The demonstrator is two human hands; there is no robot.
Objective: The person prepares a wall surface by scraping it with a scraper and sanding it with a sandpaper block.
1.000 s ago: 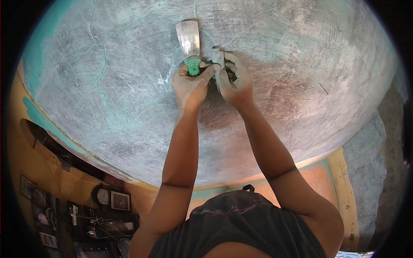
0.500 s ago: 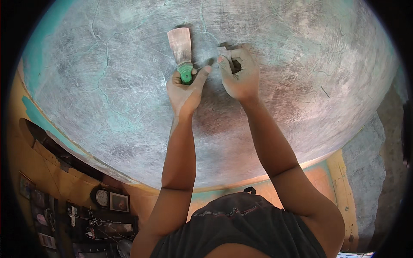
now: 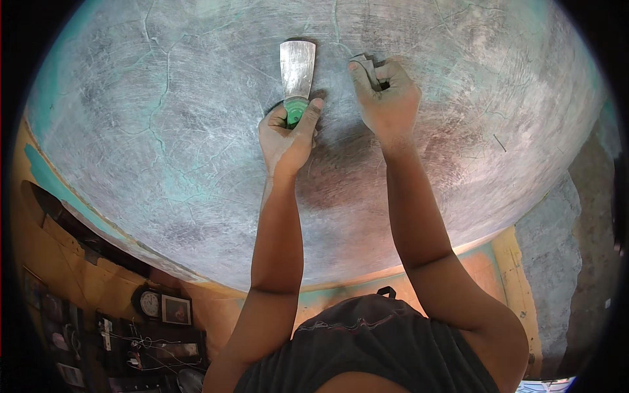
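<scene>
My left hand (image 3: 288, 141) is closed round the green handle of a putty knife (image 3: 298, 69), thumb pressed on the handle. Its wide metal blade points up along the scratched, cracked wall (image 3: 216, 98) and catches the light. To the right, my right hand (image 3: 391, 105) pinches a small folded grey piece (image 3: 367, 68), which looks like sandpaper, between thumb and fingers. That hand is at the wall, with the piece at or very near the surface; I cannot tell whether it touches. Pale dust coats both hands.
A nail-like sliver (image 3: 500, 143) stands out from the wall at right. Turquoise paint shows in patches and along cracks. At lower left are a clock (image 3: 150, 303), a framed picture (image 3: 177, 310) and tangled white cables (image 3: 147, 344). Bare grey plaster (image 3: 547, 262) lies at right.
Both hands have shifted right, the right one also slightly upward. The putty knife has turned more upright, its blade now bright, and my left thumb has come down onto its handle.
</scene>
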